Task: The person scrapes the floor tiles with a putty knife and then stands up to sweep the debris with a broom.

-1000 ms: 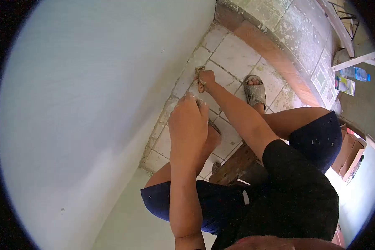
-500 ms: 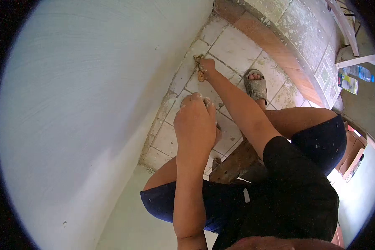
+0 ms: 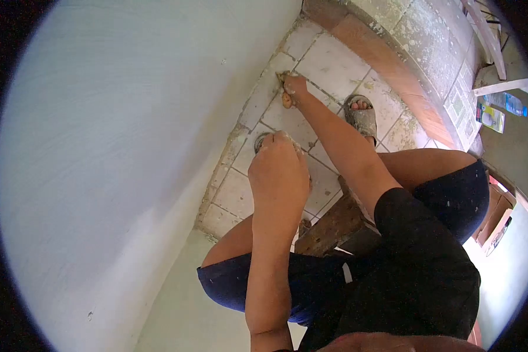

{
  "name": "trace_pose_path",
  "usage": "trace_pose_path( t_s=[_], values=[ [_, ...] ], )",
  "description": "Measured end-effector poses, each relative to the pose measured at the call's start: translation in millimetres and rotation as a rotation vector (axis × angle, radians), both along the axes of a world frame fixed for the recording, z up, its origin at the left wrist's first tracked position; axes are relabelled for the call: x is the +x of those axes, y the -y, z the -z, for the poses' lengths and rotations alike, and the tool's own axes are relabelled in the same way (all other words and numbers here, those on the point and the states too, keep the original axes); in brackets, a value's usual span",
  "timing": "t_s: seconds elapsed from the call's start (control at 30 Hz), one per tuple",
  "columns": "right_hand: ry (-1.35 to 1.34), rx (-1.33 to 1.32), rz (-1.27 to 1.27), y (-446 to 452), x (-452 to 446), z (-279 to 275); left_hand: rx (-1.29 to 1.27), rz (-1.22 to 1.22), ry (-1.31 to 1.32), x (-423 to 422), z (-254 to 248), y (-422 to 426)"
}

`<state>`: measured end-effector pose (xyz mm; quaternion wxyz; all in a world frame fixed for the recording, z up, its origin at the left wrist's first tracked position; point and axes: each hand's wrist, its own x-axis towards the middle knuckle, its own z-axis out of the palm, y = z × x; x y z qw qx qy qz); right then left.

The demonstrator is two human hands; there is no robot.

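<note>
My right hand (image 3: pixel 295 88) is closed around a small tool with a light wooden handle (image 3: pixel 287 100). Its far end, caked with pale material, is against the floor tiles (image 3: pixel 262 105) near the wall's foot. Closer to me, my left hand (image 3: pixel 280 167) is closed, back upward, with pale smears on the fingers. A dark, rounded edge (image 3: pixel 260 142) shows beside its fingertips; most of that object is hidden under the hand.
A pale wall (image 3: pixel 117 146) rises at the left. My sandalled foot (image 3: pixel 362 117) is on the tiles. A wooden block (image 3: pixel 331 229) lies between my legs. At the right are a curved step (image 3: pixel 387 64), a plastic bottle (image 3: pixel 507 104) and a cardboard box (image 3: pixel 494 220).
Over the last second, my right hand and its tool have shifted up in view along the wall's foot. My left hand has moved slightly right, exposing the dark rounded edge.
</note>
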<state>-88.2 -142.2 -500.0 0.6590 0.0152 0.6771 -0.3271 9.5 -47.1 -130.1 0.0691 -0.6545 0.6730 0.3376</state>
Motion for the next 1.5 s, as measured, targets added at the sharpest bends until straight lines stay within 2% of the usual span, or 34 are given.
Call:
trace_pose_path(
  t_s=[0.07,0.17,0.2,0.27,0.4,0.47,0.5,0.57,0.6,0.63,0.73,0.77,0.83,0.87,0.9,0.93,0.97,1.0,1.07,1.1,1.23,1.33,1.37,1.43,1.47,1.5],
  values=[
    [-0.353,-0.097,-0.136,0.2,-2.3,29.7,-0.010,0.017,0.012,-0.1,1.2,3.6],
    [-0.257,-0.091,-0.078,1.8,-9.1,-30.7,-0.014,0.010,-0.008,0.9,4.1,3.6],
    [-0.254,-0.078,-0.078,0.0,-10.0,-25.5,-0.002,0.012,-0.005,1.6,5.7,0.6],
    [0.061,0.016,-0.078,7.4,-17.0,-14.8,-0.014,-0.003,-0.022,1.7,5.2,-2.4],
    [-0.038,-0.015,-0.079,23.0,-28.1,-30.1,0.031,0.011,0.000,0.4,8.0,0.1],
    [-0.092,-0.005,-0.080,17.0,-27.1,-32.6,-0.028,-0.005,-0.020,0.5,11.3,-2.9],
    [-0.030,-0.069,0.034,22.8,-30.7,-29.5,-0.018,0.001,-0.016,1.6,11.7,-5.5],
    [-0.093,-0.062,0.073,18.8,-24.6,-28.4,-0.031,0.037,-0.034,1.5,9.9,-4.9],
    [-0.159,-0.065,0.107,21.6,-24.5,-21.9,-0.044,0.037,-0.042,0.2,9.7,-1.5],
    [-0.091,-0.120,0.139,20.7,-33.6,25.4,-0.015,0.037,-0.033,0.2,10.0,-1.0],
    [-0.036,-0.025,-0.011,25.8,-48.6,-17.9,0.042,0.016,0.001,-1.0,6.9,1.3],
    [-0.031,-0.013,-0.006,13.1,-57.1,-4.9,0.066,0.002,0.016,-1.6,5.3,0.3],
    [0.992,-0.541,0.188,-0.8,-76.4,19.0,0.068,-0.024,-0.018,-0.9,4.0,-3.4],
    [0.986,-0.554,0.179,5.4,-62.6,47.8,0.055,-0.060,-0.059,-2.3,4.6,-1.3],
    [0.276,-0.353,-0.063,6.4,-33.0,85.8,0.051,-0.062,-0.063,-2.7,6.5,-1.0],
    [-0.430,-0.127,-0.287,11.1,-14.9,62.0,0.026,-0.074,-0.063,-2.4,10.1,-1.5],
    [-0.552,-0.222,-0.523,7.1,-32.8,37.2,0.003,-0.083,-0.061,-2.2,12.9,-1.6],
    [-0.549,-0.222,-0.526,22.4,-36.7,11.1,0.005,-0.085,-0.058,-2.7,14.3,-1.9],
    [-0.167,0.011,-0.143,35.6,-31.6,-8.2,-0.047,-0.064,-0.054,-2.4,15.7,-5.8],
    [-0.015,-0.034,0.008,41.1,-32.8,-6.8,-0.032,-0.062,-0.047,-1.4,15.3,-10.3],
    [-0.099,-0.078,0.062,27.1,-20.0,-15.2,-0.031,-0.061,-0.098,-1.4,14.5,-0.2],
    [-0.262,-0.063,-0.171,21.0,-29.9,-7.8,-0.019,-0.080,-0.116,-0.8,14.7,-1.8],
    [-0.259,-0.051,-0.167,23.1,-29.6,-0.9,-0.025,-0.091,-0.128,-1.6,13.3,-4.0],
    [-0.119,0.018,-0.064,45.0,-31.4,32.0,-0.012,-0.063,-0.101,1.6,15.7,-9.3],
    [-0.120,0.012,-0.065,28.1,-28.7,58.6,-0.020,-0.041,-0.081,2.9,16.2,-8.2],
    [-0.100,-0.041,-0.202,11.5,-29.0,99.3,-0.034,-0.043,-0.086,3.6,17.5,-5.7]
  ],
)
